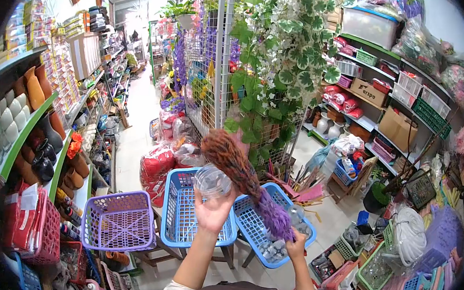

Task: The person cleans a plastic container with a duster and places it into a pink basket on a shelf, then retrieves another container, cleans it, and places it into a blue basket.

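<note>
My left hand (212, 215) is raised with its fingers around a clear round jar (209, 183). My right hand (296, 245) grips a fluffy duster (241, 170) at its lower end, where the tuft is purple; the upper part is brown and orange. The duster slants up to the left, and its brown part overlaps the jar's right side in this view. Below the jar stands a blue basket (178, 206). A second blue basket (254, 224), under the duster, holds several clear glass pieces (273, 252).
A purple basket (119, 234) stands at the left on a low wooden stand. Shelves with vases (34, 88) line the left side. Ahead rises a white wire rack (223, 56) hung with artificial vines (301, 46). Crowded baskets and a black pot (375, 197) fill the right.
</note>
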Demonstrator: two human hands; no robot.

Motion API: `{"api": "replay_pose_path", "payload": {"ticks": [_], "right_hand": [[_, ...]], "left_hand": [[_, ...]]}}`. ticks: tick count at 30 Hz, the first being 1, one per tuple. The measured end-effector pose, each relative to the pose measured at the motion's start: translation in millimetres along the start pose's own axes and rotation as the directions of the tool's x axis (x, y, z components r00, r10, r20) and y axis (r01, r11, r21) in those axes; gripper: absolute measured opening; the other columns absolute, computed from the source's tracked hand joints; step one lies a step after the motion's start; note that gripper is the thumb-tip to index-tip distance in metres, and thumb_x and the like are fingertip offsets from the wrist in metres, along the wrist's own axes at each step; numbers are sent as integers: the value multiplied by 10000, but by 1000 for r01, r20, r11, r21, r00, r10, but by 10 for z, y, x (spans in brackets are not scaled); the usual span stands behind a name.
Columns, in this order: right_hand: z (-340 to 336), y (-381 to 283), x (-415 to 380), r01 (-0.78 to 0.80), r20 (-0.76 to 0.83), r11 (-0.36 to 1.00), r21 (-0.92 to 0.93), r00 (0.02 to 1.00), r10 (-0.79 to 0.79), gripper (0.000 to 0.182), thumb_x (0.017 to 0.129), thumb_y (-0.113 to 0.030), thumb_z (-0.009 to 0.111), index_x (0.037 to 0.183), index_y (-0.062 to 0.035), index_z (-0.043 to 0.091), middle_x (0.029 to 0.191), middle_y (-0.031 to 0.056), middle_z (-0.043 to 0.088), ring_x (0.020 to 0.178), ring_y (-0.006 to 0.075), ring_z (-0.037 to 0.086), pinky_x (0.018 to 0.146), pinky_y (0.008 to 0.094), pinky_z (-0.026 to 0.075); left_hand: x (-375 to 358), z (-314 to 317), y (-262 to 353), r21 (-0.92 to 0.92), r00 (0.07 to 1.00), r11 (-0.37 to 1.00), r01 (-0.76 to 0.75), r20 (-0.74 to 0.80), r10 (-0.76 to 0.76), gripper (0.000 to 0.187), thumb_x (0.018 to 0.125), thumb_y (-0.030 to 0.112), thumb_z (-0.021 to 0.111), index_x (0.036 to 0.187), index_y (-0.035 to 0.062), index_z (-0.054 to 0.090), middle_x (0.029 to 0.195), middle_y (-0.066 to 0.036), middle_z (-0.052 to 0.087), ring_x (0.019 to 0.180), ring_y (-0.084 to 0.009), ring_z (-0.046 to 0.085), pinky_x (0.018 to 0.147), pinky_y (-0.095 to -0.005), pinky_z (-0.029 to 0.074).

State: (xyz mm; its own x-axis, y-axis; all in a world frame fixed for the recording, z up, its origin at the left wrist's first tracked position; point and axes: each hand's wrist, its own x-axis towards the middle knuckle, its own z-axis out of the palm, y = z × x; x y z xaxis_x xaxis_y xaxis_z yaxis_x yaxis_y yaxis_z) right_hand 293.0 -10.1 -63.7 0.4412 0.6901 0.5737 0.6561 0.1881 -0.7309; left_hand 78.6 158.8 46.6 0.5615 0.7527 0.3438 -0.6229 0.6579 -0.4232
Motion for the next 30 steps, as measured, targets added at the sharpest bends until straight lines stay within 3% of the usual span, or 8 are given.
{"api": "replay_pose_path", "payload": {"ticks": [2, 5, 9, 13, 14, 21, 24, 30], "right_hand": [[14, 26, -59, -5, 19, 1000, 2, 1000, 4, 258, 702, -83, 585, 927, 31, 638, 711, 171, 630, 577, 218, 614, 571, 290, 451], [-22, -122, -53, 34, 97, 999, 38, 995, -38, 248, 702, -84, 590, 919, 26, 640, 665, 158, 616, 555, 205, 599, 562, 284, 444], [1, -154, -16, -118, 22, 989, 84, 993, 117, 234, 695, -92, 610, 896, 21, 648, 655, 155, 609, 522, 200, 574, 540, 292, 435], [-31, -40, -48, -10, 104, 1000, 27, 995, 7, 248, 690, -94, 604, 904, 24, 645, 673, 159, 620, 552, 216, 598, 553, 291, 440], [-35, -28, -53, -12, 105, 1000, 26, 994, 9, 248, 690, -94, 604, 904, 24, 645, 673, 159, 620, 552, 216, 598, 553, 291, 440], [-176, -45, -18, 7, 59, 999, -40, 998, -4, 270, 682, -126, 620, 899, 34, 643, 743, 189, 639, 593, 265, 629, 576, 306, 465], [-128, -209, 54, 112, 67, 991, -74, 992, -107, 260, 688, -131, 626, 898, 21, 651, 773, 193, 646, 619, 286, 638, 584, 314, 476], [-123, -369, 107, 93, 124, 992, -85, 989, -82, 274, 687, -121, 620, 936, -17, 664, 862, 180, 657, 740, 310, 653, 643, 334, 511]], "left_hand": [[5, 24, -15, -9, 1000, 1000, 1, 17, -1, 630, 836, 434, 548, 1333, 89, 375, 1385, -130, 359, 1270, -307, 329, 1083, -480, 201], [11, 138, -65, 359, 994, 930, -79, -43, 101, 663, 840, 421, 554, 1344, 50, 336, 1397, -128, 335, 1295, -284, 288, 1099, -450, 184], [14, 163, -63, 357, 998, 934, -23, 67, -1, 670, 823, 409, 574, 1337, 49, 341, 1390, -134, 341, 1300, -287, 281, 1098, -454, 187], [15, 204, -111, 248, 998, 968, -41, -43, 53, 658, 798, 368, 620, 1313, 50, 362, 1370, -140, 363, 1261, -316, 326, 1096, -476, 187], [20, 231, -154, 416, 995, 906, -79, -20, 96, 646, 811, 387, 601, 1318, 67, 359, 1363, -135, 376, 1262, -317, 330, 1094, -481, 185], [17, 182, 7, 492, 998, 870, -37, 60, 8, 742, 818, 464, 573, 1372, 85, 258, 1376, -119, 348, 1282, -309, 323, 1077, -489, 236], [8, 137, -76, 774, 976, 613, -160, 31, 215, 691, 763, 475, 647, 1290, 107, 392, 1252, -92, 461, 1153, -260, 450, 997, -441, 366], [46, -420, 260, 610, 1000, 792, 22, -16, -15, 404, 878, 371, 533, 1123, 54, 492, 1109, -115, 541, 1027, -259, 531, 988, -460, 390]]}}
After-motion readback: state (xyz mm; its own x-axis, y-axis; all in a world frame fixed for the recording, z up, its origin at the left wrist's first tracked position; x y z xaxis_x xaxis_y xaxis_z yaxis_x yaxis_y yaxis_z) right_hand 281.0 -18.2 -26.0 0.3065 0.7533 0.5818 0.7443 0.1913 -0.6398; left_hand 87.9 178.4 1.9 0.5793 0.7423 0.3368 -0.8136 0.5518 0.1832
